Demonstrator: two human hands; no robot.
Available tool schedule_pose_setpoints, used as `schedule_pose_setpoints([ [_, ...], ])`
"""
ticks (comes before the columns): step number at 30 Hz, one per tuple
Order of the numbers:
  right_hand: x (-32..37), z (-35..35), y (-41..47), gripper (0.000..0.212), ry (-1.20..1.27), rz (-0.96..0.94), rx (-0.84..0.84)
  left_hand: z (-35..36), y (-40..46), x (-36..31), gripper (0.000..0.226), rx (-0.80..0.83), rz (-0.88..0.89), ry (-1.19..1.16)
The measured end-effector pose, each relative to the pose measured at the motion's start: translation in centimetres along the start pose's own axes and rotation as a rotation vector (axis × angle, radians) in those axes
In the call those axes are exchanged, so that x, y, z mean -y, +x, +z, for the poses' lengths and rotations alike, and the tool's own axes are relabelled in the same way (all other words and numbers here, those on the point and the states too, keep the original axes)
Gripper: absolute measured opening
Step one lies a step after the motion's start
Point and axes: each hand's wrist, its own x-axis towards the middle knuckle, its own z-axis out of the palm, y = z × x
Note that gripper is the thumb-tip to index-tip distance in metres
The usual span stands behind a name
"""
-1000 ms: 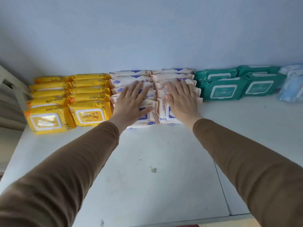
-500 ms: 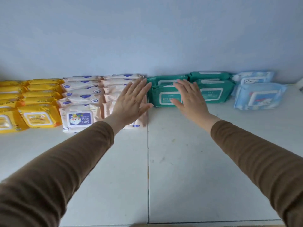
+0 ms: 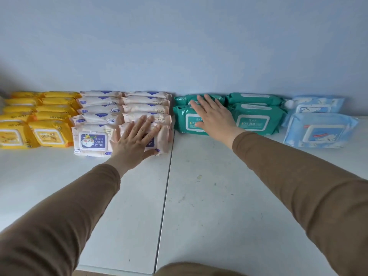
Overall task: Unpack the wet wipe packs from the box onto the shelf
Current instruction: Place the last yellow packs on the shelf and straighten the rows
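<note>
while the left hand (image 3: 135, 140) is lying flat, fingers spread, on a pink pack (image 3: 147, 136), the right hand (image 3: 214, 114) is pressing open-palmed on a green pack (image 3: 191, 120). both packs are sitting on the white shelf (image 3: 199, 196).

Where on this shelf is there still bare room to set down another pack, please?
The whole front of the shelf is bare, from the pack fronts to the near edge, crossed only by both sleeves. The back along the wall is crowded: yellow packs, pink packs under the left hand, green packs under the right hand, blue packs.
</note>
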Motion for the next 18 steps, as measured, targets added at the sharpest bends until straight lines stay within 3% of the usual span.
schedule_pose_setpoints([
  [5, 0.2, -0.5, -0.2, 0.076, 0.039, 0.004, 0.021, -0.6, -0.4, 0.0, 0.085, -0.003, 0.013, -0.025],
  [12, -4.7, -1.7, -5.9, 0.065, 0.095, 0.08, -0.326, -3.9, 3.7, -5.4, 0.076, -0.159, 0.108, -0.087],
  [14, -7.6, -1.7, -7.6, 0.067, 0.097, 0.126, -0.308, -5.5, 6.7, -8.0, 0.075, -0.175, 0.111, -0.117],
  [18, -12.4, -0.9, -9.9, 0.083, 0.05, 0.161, -0.117, -7.0, 11.1, -11.8, 0.083, -0.118, 0.051, -0.15],
])
